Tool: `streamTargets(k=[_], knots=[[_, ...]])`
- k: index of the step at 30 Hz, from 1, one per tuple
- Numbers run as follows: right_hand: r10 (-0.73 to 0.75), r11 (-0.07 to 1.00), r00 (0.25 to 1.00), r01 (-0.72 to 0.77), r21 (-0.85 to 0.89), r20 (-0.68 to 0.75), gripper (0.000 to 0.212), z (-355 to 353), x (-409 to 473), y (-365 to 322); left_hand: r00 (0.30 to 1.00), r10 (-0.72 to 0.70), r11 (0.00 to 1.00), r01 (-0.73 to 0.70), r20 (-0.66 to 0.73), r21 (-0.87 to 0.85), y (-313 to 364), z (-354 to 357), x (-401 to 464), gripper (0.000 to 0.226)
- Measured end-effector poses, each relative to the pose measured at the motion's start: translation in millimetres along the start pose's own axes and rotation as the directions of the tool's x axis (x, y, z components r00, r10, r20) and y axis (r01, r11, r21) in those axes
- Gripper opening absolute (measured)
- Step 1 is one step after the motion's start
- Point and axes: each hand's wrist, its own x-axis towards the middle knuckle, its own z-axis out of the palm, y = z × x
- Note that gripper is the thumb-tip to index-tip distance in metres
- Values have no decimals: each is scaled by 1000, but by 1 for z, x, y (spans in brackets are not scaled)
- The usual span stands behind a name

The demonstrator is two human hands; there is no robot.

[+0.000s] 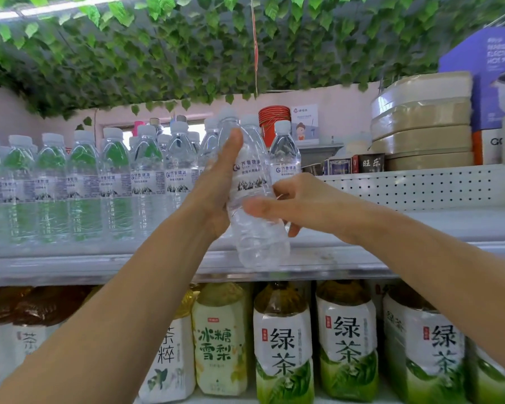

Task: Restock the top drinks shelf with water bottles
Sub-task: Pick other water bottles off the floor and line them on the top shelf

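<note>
1. Clear plastic water bottles [82,182] stand in rows on the left part of the top shelf [70,266].
2. Left hand [216,188] lies against the held bottle [252,193], thumb up along its side; fingers hidden behind it.
3. Held bottle is tilted, above the shelf's front edge.
4. Right hand [298,202] grips its lower half.
5. Green tea bottles [283,342] stand on the shelf below.

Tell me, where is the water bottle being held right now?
Centre of the head view: the water bottle is between both hands, above the top shelf's front edge.
</note>
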Motion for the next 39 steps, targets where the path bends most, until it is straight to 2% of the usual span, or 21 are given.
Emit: streamTargets(k=[2, 4, 5, 8, 11, 13, 18, 23, 27, 34, 39], knots=[[-31, 999, 999, 33, 40, -42, 60, 1, 1, -1, 999, 40, 999, -40, -5, 9, 6, 12, 2, 57], [-46, 992, 994, 57, 110, -100, 31, -2, 2, 1, 997, 79, 994, -79, 0, 70, 12, 20, 7, 61], [-48, 989, 990, 66, 135, -133, 24, -5, 4, 4, 994, 108, 986, -108, 5, 126, 15, 24, 10, 59], [-23, 986, 966, 64, 155, -256, 22, -12, 9, 14, 970, 244, 899, -220, -17, 378, 28, 27, 22, 58], [32, 993, 940, 8, 116, -338, 30, -18, 14, 30, 896, 443, 711, -336, -22, 617, 37, 13, 34, 57], [70, 996, 930, -46, 75, -362, 38, -17, 18, 43, 873, 486, 592, -359, 36, 721, 39, 0, 43, 58], [146, 989, 906, -150, 21, -397, 61, -14, 29, 62, 890, 397, 230, -332, 224, 915, 33, -5, 60, 75], [134, 960, 902, -221, -172, -411, 73, -9, 36, 63, 896, 353, -25, -280, 270, 960, 26, -4, 68, 85], [121, 941, 891, -244, -235, -438, 86, -1, 40, 61, 901, 351, -48, -254, 254, 966, 19, -6, 70, 84], [145, 937, 902, -257, -236, -406, 63, -1, 45, 57, 899, 359, -18, -263, 252, 965, 17, -8, 71, 86], [175, 943, 901, -269, -195, -398, 63, 0, 49, 56, 899, 359, 5, -271, 251, 963, 17, -10, 69, 85]])
